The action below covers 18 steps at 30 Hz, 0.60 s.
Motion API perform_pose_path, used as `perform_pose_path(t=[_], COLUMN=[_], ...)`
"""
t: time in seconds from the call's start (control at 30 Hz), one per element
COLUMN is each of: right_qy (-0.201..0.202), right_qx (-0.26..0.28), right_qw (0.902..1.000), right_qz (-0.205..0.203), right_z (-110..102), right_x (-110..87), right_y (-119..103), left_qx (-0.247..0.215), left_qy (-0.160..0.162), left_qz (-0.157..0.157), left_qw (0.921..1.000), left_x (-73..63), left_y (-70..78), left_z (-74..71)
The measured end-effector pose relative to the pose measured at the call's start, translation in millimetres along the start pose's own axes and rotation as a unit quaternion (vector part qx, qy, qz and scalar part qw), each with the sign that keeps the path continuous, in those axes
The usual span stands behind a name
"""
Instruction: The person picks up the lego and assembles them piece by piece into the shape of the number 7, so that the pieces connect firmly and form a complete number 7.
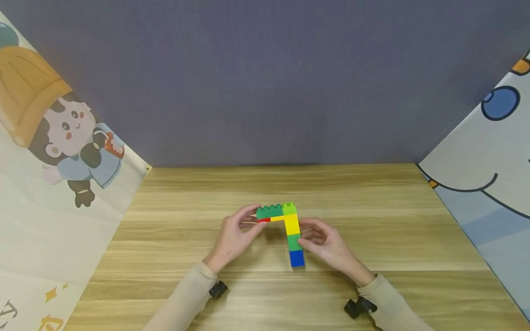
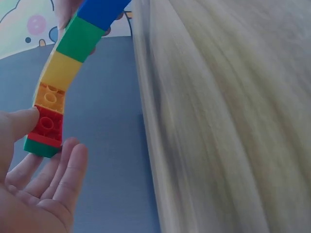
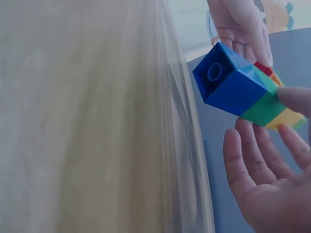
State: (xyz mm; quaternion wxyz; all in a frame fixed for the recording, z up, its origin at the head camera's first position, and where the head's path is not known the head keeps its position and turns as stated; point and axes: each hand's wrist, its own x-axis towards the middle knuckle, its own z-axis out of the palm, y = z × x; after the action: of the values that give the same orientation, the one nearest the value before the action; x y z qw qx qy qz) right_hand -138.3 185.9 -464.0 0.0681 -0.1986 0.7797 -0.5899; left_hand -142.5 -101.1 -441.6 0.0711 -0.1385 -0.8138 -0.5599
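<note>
An L-shaped build of toy building blocks (image 1: 292,225) is held between both hands. My left hand (image 1: 233,236) pinches the short arm's end, where a dark green brick (image 1: 269,212) sits over thinner red (image 2: 47,122) and yellow pieces. The undersides of these thin pieces show in the left wrist view. A lime green brick (image 1: 289,208) tops the corner. Below it the long arm runs yellow, green (image 1: 294,242), then blue (image 1: 296,258). My right hand (image 1: 331,246) grips the long arm around the green and yellow blocks. In the right wrist view the blue block's hollow end (image 3: 214,72) faces the camera.
The wooden table (image 1: 165,202) lies beneath both hands. A dark grey panel (image 1: 265,82) stands along its back edge. Printed cartoon panels flank it at the left (image 1: 33,202) and right (image 1: 476,151). Each wrist carries a small black device.
</note>
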Motion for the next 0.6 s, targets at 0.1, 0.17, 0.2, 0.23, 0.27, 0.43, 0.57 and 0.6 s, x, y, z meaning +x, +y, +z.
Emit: perform_pose_path(t=[0.1,0.17,0.2,0.23,0.27,0.43,0.57,0.6], right_qy=[0.001,0.006,0.009,0.012,0.015,0.029,0.033,0.032], right_qx=[0.002,0.000,-0.001,-0.003,-0.006,-0.009,-0.007,-0.008], right_qw=[1.0000,0.9999,0.9998,0.9997,0.9995,0.9978,0.9961,0.9956], right_qz=[0.005,0.013,0.017,0.023,0.028,0.058,0.081,0.088], right_z=[1,2,2,2,3,5,5,5], right_x=[0.8,1.6,1.9,2.4,2.8,5.5,8.1,8.8], right_y=[0,1,1,2,2,0,-2,-2], left_qx=[0.007,0.008,0.009,0.010,0.012,0.016,0.014,0.017], left_qy=[-0.006,-0.005,-0.004,-0.003,0.000,0.001,-0.007,-0.010], left_qz=[-0.014,-0.023,-0.025,-0.027,-0.030,-0.035,-0.037,-0.042], left_qw=[0.9999,0.9997,0.9996,0.9996,0.9995,0.9993,0.9992,0.9989], left_x=[5.4,9.4,11.4,13.4,15.2,23.1,29.5,31.0], left_y=[-2.6,-3.9,-4.7,-5.4,-6.3,-11.4,-16.5,-17.8], left_z=[1.1,2.0,2.5,3.0,3.6,6.0,6.7,6.8])
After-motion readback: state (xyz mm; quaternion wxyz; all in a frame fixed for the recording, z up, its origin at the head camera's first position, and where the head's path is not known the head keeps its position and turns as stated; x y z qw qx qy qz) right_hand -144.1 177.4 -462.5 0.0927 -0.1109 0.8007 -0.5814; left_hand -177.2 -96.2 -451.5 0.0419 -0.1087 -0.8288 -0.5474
